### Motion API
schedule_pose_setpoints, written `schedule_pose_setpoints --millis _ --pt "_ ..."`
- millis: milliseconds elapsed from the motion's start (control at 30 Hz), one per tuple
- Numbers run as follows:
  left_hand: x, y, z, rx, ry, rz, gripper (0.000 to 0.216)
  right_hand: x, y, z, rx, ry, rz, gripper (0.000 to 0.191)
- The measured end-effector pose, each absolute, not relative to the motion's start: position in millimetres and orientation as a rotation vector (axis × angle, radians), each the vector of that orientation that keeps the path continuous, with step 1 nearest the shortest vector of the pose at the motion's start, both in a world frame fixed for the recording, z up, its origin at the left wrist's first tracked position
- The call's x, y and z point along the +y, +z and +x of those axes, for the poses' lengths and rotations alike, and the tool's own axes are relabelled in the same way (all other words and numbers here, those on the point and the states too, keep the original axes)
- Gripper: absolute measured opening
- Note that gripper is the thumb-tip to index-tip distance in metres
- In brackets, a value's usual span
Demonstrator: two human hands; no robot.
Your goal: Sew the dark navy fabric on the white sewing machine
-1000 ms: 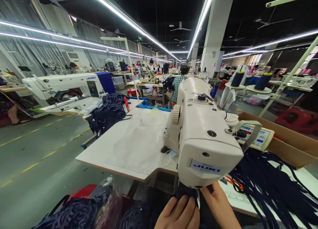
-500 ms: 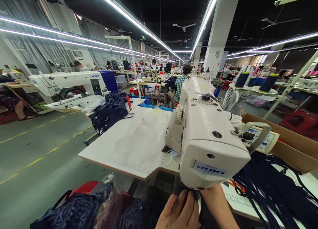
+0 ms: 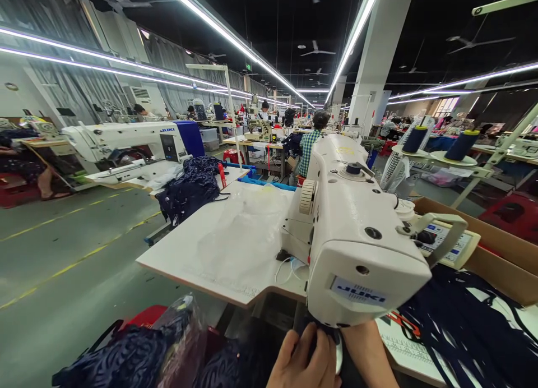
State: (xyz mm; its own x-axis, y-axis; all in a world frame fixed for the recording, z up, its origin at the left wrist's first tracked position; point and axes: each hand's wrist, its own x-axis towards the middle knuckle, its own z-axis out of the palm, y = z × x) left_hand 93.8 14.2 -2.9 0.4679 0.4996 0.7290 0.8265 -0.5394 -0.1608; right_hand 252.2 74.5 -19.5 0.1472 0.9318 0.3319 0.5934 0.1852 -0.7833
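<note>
Here, left hand (image 3: 305, 360): just below the front end of the sewing machine (image 3: 361, 248), fingers curled shut on the navy fabric.
Right hand (image 3: 365, 349): beside the left hand, under the machine's front end; its fingers are hidden by the machine, so I cannot tell whether it is open or closed.
Navy fabric (image 3: 310, 327): directly beneath the machine's front end, between the two hands and touching the left one.
Table (image 3: 189, 253): white, carrying the machine and stretching away to its left.
Plastic sheet (image 3: 244, 231): clear, lying flat on the table just left of the machine.
Navy strips (image 3: 471, 332): a loose heap on the table right of the machine.
Control panel (image 3: 448, 245): on the machine's right, tilted, above the strips.
Cardboard box (image 3: 496, 248): open, to the right of the machine, beyond the panel.
Thread cones (image 3: 416, 138): two dark blue cones upright on a stand behind the machine, to its right.
Lace pile (image 3: 189, 186): navy, at the table's far corner, well left of the machine.
Bagged lace (image 3: 138, 354): navy lace in clear plastic, low and left of the machine.
Person in a checked shirt (image 3: 309, 144): seated beyond the machine, back turned.
</note>
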Motion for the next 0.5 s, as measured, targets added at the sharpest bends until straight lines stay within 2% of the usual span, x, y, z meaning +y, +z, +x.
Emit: schedule_pose_setpoints --millis 500 --pt "18.9 -6.9 97.2 -1.073 -0.959 -2.130 0.048 89.1 -35.1 269.1 -1.675 0.269 -1.382 0.021"
